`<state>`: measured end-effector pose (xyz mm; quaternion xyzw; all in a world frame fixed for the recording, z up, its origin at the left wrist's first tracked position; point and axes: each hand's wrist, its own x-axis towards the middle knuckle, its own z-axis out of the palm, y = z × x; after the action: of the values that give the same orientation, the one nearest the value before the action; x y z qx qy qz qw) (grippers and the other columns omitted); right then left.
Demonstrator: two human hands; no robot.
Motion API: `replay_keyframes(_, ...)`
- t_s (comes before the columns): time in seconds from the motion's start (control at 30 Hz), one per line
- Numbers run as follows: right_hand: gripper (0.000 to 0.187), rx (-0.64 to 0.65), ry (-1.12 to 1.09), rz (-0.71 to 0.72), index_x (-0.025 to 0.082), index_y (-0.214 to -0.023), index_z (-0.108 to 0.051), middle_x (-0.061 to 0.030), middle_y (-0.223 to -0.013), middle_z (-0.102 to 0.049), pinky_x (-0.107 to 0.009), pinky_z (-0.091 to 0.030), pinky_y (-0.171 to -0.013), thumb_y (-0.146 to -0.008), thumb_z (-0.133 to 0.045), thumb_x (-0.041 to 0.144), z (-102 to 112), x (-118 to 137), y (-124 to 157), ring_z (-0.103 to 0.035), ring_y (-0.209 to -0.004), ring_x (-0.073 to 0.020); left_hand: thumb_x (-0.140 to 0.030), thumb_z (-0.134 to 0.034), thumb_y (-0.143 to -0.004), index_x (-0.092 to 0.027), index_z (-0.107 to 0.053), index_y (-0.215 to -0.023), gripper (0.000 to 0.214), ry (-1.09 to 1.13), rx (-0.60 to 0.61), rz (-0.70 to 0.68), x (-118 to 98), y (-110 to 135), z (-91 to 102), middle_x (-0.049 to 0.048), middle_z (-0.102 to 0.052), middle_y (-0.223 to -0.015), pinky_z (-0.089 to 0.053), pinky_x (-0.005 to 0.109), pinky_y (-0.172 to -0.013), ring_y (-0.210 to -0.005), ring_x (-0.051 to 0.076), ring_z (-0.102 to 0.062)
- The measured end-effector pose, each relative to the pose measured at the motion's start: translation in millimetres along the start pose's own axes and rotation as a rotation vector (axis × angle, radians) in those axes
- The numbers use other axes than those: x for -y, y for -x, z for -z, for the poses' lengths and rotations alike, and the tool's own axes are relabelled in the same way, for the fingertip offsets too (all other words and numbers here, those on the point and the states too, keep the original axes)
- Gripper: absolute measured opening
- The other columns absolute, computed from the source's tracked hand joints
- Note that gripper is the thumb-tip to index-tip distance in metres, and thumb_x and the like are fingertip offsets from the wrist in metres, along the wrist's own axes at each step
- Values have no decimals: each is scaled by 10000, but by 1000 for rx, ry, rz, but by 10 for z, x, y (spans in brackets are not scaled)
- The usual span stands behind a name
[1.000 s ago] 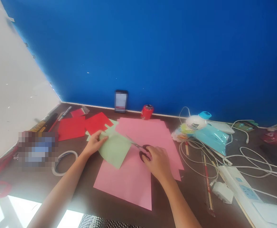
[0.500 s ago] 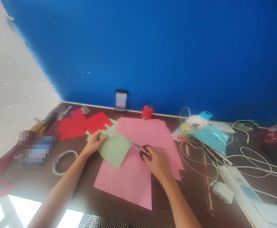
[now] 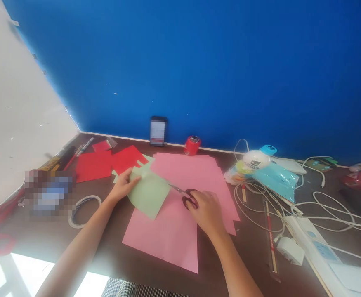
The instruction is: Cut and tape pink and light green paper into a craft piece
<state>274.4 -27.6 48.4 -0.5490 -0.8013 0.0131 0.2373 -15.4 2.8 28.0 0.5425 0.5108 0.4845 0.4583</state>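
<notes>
My left hand [image 3: 125, 185] is closed on the left edge of a light green sheet of paper [image 3: 151, 192], thumb on top. In my right hand [image 3: 207, 209] is a pair of dark-handled scissors [image 3: 190, 198], its blades pointing left and meeting the right edge of the green sheet. Pink sheets of paper [image 3: 171, 247] lie spread beneath both hands. Red paper [image 3: 127, 159] with a notched edge rests behind my left hand, over more green paper. How far the blades reach into the green sheet I cannot make out.
Left are another red sheet [image 3: 93, 166], a cable coil [image 3: 84, 226] and pens [image 3: 84, 147]. At the back stand a phone [image 3: 158, 132] and a red round object [image 3: 192, 145]. On the right lie a white bottle [image 3: 256, 159], cables, wrapped chopsticks [image 3: 271, 243] and a power strip [image 3: 318, 243].
Almost nothing differs. Both hands, the green sheet and the scissors stay in nearly the same place.
</notes>
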Motion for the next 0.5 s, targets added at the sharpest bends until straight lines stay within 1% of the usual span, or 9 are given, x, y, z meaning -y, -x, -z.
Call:
replay_keyframes(0.3, 122, 2, 4, -3, 217, -811, -619, 14, -600, -619, -310, -302, -726, -751, -515, 198, 12, 11, -1, -513, -601, -152, -440, -603, -728, -198, -577, -951, 330, -21, 2, 18, 13, 0, 10, 33, -636, -856, -484, 289, -683, -822, 202, -598)
replay_keyframes(0.4, 108, -13, 6, 3, 216, -788, -606, 13, -594, -607, -307, -304, -713, -739, -511, 199, 8, 15, 1, -519, -601, -152, -458, -606, -717, -193, -585, -958, 359, -34, -9, 30, -6, 8, -1, 40, -644, -860, -485, 293, -682, -818, 206, -601)
replay_keyframes(0.5, 85, -19, 4, 8, 211, -768, -592, 16, -590, -596, -302, -306, -702, -729, -517, 211, 1, 22, 4, -521, -596, -148, -471, -604, -713, -186, -588, -964, 379, -57, 7, 36, -23, 19, -20, 50, -647, -890, -488, 305, -695, -833, 218, -603)
